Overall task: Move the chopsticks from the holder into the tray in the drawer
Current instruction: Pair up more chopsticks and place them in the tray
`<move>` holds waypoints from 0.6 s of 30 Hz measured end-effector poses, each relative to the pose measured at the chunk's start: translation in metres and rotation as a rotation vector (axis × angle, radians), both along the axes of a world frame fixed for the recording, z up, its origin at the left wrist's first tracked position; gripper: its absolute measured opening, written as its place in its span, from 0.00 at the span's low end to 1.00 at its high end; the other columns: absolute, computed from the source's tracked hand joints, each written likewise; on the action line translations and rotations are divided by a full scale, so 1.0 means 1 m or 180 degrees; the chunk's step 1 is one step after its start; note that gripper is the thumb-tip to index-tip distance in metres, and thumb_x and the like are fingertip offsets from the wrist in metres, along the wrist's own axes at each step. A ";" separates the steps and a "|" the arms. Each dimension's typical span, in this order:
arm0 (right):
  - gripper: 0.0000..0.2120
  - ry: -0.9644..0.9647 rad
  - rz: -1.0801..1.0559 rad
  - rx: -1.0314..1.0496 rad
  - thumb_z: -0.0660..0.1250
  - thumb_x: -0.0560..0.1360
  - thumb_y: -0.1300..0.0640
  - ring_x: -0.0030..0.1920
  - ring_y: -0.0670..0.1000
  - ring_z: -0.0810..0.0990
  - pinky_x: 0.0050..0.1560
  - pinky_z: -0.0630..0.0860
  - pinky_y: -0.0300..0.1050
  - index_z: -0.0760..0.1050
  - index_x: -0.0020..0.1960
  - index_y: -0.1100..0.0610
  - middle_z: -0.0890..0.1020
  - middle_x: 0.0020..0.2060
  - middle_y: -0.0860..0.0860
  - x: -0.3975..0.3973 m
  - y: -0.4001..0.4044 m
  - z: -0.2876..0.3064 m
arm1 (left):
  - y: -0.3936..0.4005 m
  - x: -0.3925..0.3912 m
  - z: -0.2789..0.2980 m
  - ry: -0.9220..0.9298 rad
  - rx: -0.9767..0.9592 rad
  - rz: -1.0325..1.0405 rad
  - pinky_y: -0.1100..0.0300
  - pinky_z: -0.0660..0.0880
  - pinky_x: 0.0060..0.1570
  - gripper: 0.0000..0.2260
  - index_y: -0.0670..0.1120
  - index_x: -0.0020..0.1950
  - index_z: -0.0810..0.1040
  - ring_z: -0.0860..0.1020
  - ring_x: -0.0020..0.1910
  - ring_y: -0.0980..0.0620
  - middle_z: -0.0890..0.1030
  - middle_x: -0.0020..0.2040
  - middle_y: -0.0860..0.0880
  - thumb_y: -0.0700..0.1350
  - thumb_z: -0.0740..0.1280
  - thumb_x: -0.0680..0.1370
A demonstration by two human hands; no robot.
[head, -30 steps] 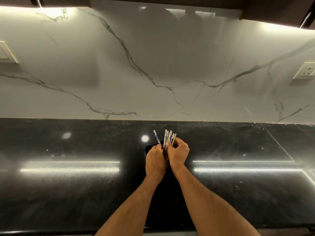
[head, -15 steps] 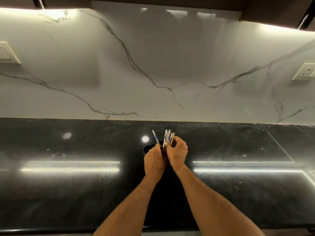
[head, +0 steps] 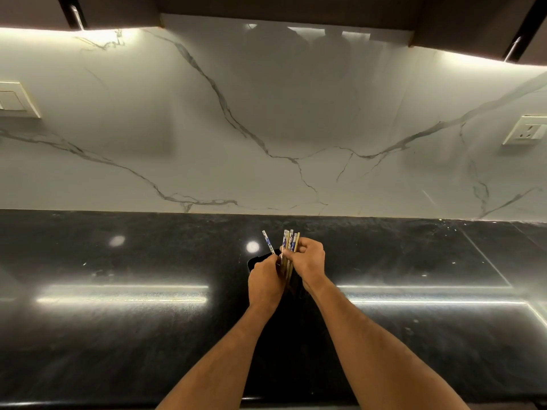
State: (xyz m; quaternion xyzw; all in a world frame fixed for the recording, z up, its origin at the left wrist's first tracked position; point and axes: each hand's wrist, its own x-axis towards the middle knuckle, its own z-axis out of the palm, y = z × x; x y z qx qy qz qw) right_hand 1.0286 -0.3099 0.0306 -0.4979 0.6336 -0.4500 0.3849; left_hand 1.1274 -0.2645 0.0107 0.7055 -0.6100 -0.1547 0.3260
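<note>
Several chopsticks [head: 289,247] remain bunched in the curled right hand [head: 307,258]; one stray is now pinched by the left hand [head: 265,281] above the holder [head: 257,263].

I can read no text, label, brand, number or sign anywhere in front of me; the chopsticks [head: 288,242] carry only a blue and white pattern at their tops, with no letters that I can make out; the switch plate [head: 16,99] on the wall and the socket [head: 525,130] opposite it show plain faces, and any marking on them is too small to tell; the black countertop [head: 118,335] bears only reflections of light.
</note>
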 end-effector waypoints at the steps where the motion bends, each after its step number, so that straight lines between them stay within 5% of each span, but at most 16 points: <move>1: 0.13 0.0004 0.0012 -0.0008 0.79 0.70 0.65 0.43 0.45 0.87 0.49 0.85 0.47 0.85 0.53 0.58 0.88 0.43 0.50 0.000 0.000 0.001 | 0.000 0.001 0.000 0.0051 -0.0014 -0.0013 0.70 0.65 0.28 0.05 0.45 0.46 0.81 0.75 0.31 0.58 0.84 0.39 0.50 0.41 0.67 0.81; 9: 0.13 -0.0277 -0.0159 -0.0244 0.78 0.70 0.66 0.40 0.46 0.87 0.46 0.85 0.45 0.84 0.54 0.60 0.88 0.43 0.52 0.003 0.004 0.028 | -0.007 0.010 0.002 0.0629 0.0105 -0.0313 0.65 0.73 0.38 0.07 0.42 0.44 0.81 0.78 0.36 0.56 0.81 0.37 0.51 0.36 0.66 0.80; 14: 0.13 -0.0433 -0.0126 -0.0552 0.78 0.71 0.65 0.41 0.44 0.87 0.47 0.85 0.42 0.84 0.54 0.58 0.88 0.43 0.49 0.003 0.006 0.070 | -0.008 0.013 0.034 0.1301 0.0023 -0.0649 0.73 0.77 0.41 0.07 0.42 0.55 0.83 0.85 0.44 0.55 0.87 0.46 0.49 0.39 0.66 0.82; 18: 0.12 -0.0456 -0.0071 -0.0827 0.77 0.72 0.65 0.41 0.44 0.87 0.46 0.85 0.43 0.84 0.54 0.57 0.88 0.43 0.48 0.002 0.014 0.109 | 0.000 0.015 0.070 0.1965 -0.0095 -0.1069 0.55 0.83 0.51 0.10 0.37 0.60 0.80 0.87 0.47 0.49 0.87 0.47 0.44 0.36 0.62 0.83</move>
